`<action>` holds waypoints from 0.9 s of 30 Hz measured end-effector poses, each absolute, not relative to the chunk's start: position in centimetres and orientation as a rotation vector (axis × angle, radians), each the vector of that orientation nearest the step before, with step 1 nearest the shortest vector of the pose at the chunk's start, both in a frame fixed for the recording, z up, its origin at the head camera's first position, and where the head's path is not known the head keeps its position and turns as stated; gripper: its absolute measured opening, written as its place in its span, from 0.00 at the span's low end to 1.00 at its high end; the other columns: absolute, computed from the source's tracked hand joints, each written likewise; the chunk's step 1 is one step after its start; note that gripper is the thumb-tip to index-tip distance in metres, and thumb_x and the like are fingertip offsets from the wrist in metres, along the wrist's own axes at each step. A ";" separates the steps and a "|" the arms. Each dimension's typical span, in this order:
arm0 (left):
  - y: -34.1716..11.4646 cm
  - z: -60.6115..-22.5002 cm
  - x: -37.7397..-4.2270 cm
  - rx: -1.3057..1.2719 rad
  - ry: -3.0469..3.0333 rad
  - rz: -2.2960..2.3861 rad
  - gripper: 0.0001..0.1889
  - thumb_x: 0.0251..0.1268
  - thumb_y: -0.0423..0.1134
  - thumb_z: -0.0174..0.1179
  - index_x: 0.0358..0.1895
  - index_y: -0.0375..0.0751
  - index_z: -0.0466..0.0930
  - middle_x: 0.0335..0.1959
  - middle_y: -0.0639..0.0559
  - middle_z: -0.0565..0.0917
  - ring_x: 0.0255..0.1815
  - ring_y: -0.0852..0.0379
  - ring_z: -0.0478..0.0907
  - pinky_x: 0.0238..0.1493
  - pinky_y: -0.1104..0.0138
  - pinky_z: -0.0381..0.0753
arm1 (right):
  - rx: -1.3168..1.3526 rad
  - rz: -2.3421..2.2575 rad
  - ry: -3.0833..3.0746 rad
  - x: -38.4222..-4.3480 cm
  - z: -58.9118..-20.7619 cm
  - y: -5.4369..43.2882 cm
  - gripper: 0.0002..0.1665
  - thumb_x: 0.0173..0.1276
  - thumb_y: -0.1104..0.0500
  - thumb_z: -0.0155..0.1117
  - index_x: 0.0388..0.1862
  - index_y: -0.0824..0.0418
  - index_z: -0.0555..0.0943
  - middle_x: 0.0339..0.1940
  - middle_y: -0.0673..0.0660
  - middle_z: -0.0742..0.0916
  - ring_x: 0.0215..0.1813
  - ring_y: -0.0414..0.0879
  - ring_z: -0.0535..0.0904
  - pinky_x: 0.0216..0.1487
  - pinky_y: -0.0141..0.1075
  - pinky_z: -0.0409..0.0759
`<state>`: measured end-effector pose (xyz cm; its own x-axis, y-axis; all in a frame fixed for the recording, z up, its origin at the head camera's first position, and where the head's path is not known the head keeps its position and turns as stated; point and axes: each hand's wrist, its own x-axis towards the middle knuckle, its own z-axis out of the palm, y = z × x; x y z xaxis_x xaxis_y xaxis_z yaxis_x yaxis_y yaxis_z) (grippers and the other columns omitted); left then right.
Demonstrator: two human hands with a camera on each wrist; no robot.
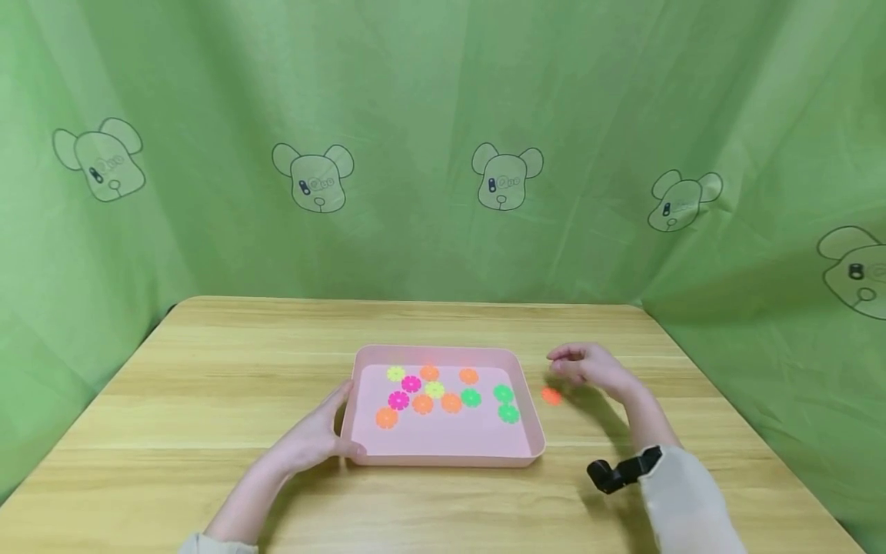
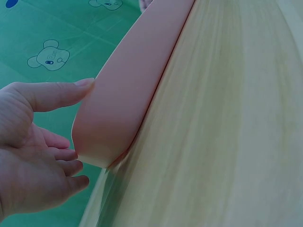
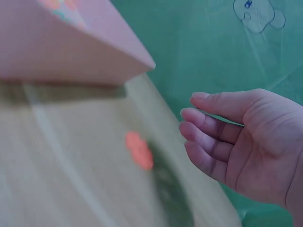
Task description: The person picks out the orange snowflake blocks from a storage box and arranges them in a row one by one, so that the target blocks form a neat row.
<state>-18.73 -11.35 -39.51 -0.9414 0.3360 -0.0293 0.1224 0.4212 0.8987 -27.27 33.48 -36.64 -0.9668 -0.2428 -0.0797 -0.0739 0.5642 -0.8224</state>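
A shallow pink tray [image 1: 443, 446] lies on the table with several notched plastic snowflake discs [image 1: 451, 403] scattered inside, in orange, yellow, magenta and green. My left hand [image 1: 314, 435] rests against the tray's front left corner. Its straight thumb [image 2: 59, 94] touches the rim, while the fingers lie along the left side. To the right of the tray, my right hand [image 1: 591, 368] hovers over the table, fingers loosely bent and holding nothing. Just below its fingertips, a single orange disc [image 1: 551, 395] lies on the wood, seen blurred in the right wrist view.
The wooden table [image 1: 242, 362] reaches back to a green curtain [image 1: 415, 254] printed with bear heads, which also encloses both sides. A black wrist strap with a camera mount [image 1: 623, 471] sits on the right forearm.
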 end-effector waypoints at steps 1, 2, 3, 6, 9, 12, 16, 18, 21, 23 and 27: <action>-11.4 -39.5 -18.7 0.404 2.470 1.536 0.57 0.35 0.33 0.73 0.72 0.31 0.44 0.72 0.34 0.47 0.71 0.36 0.42 0.65 0.39 0.40 | -0.278 -1.358 2.613 -27.4 -36.3 33.2 0.26 0.65 0.60 0.59 0.55 0.77 0.71 0.48 0.70 0.80 0.40 0.44 0.78 0.45 0.44 0.78; -11.4 -39.5 -18.7 0.404 2.471 1.536 0.57 0.35 0.33 0.73 0.72 0.31 0.44 0.72 0.34 0.47 0.71 0.36 0.42 0.65 0.39 0.40 | -0.285 -1.365 2.610 -27.6 -36.1 33.0 0.26 0.65 0.60 0.59 0.56 0.76 0.71 0.49 0.70 0.80 0.41 0.44 0.78 0.46 0.45 0.78; -11.4 -39.5 -18.7 0.404 2.473 1.536 0.57 0.35 0.33 0.72 0.72 0.30 0.44 0.72 0.34 0.47 0.71 0.36 0.42 0.65 0.39 0.40 | -0.295 -1.374 2.601 -27.7 -35.7 32.6 0.26 0.65 0.59 0.60 0.56 0.76 0.70 0.49 0.70 0.80 0.42 0.43 0.78 0.47 0.45 0.78; -11.3 -39.5 -18.7 0.404 2.476 1.536 0.57 0.35 0.33 0.72 0.72 0.30 0.45 0.72 0.34 0.47 0.71 0.36 0.42 0.66 0.40 0.40 | -0.321 -1.396 2.572 -28.3 -35.0 31.6 0.27 0.64 0.59 0.60 0.57 0.76 0.70 0.51 0.71 0.79 0.47 0.47 0.79 0.50 0.46 0.78; -11.3 -39.5 -18.7 0.410 2.477 1.536 0.57 0.35 0.33 0.72 0.72 0.30 0.44 0.72 0.34 0.47 0.72 0.36 0.42 0.66 0.40 0.40 | -0.345 -1.381 2.557 -28.8 -34.2 30.4 0.28 0.64 0.58 0.61 0.57 0.75 0.70 0.52 0.71 0.78 0.49 0.51 0.79 0.49 0.44 0.79; -11.3 -39.5 -18.7 0.414 2.476 1.538 0.57 0.35 0.33 0.72 0.72 0.30 0.44 0.72 0.34 0.47 0.72 0.36 0.41 0.66 0.40 0.40 | -0.374 -1.352 2.537 -29.3 -33.3 28.8 0.28 0.64 0.58 0.61 0.58 0.74 0.70 0.51 0.70 0.79 0.48 0.50 0.79 0.49 0.43 0.79; -11.4 -39.5 -18.8 0.409 2.478 1.537 0.57 0.35 0.33 0.72 0.72 0.30 0.44 0.72 0.34 0.47 0.72 0.36 0.42 0.66 0.40 0.40 | -0.446 -1.322 2.497 -30.0 -32.3 26.2 0.26 0.64 0.60 0.61 0.57 0.73 0.71 0.48 0.63 0.81 0.46 0.45 0.78 0.49 0.44 0.79; -11.4 -39.6 -18.9 0.406 2.481 1.535 0.57 0.35 0.33 0.72 0.72 0.31 0.44 0.72 0.35 0.47 0.72 0.37 0.42 0.66 0.40 0.40 | -0.491 -1.313 2.470 -30.5 -31.9 24.8 0.24 0.64 0.61 0.61 0.57 0.72 0.72 0.46 0.61 0.82 0.46 0.45 0.78 0.49 0.44 0.79; -11.4 -39.6 -18.9 0.406 2.484 1.532 0.57 0.35 0.33 0.72 0.72 0.31 0.44 0.72 0.34 0.48 0.72 0.36 0.42 0.66 0.40 0.41 | -0.555 -1.294 2.424 -31.2 -31.6 22.7 0.23 0.64 0.62 0.60 0.56 0.71 0.73 0.46 0.60 0.82 0.46 0.46 0.78 0.49 0.44 0.78; -11.4 -39.6 -18.9 0.409 2.484 1.532 0.57 0.35 0.33 0.72 0.72 0.31 0.45 0.72 0.34 0.48 0.72 0.37 0.42 0.66 0.40 0.41 | -0.579 -1.278 2.396 -31.6 -31.5 21.4 0.22 0.63 0.63 0.60 0.55 0.70 0.74 0.46 0.61 0.82 0.46 0.46 0.78 0.50 0.45 0.78; -11.4 -39.7 -18.9 0.414 2.476 1.542 0.57 0.35 0.33 0.72 0.72 0.31 0.45 0.72 0.35 0.48 0.72 0.37 0.42 0.66 0.40 0.40 | -0.635 -1.225 2.356 -32.2 -31.7 18.8 0.22 0.62 0.64 0.61 0.55 0.70 0.74 0.47 0.64 0.82 0.47 0.48 0.78 0.51 0.46 0.78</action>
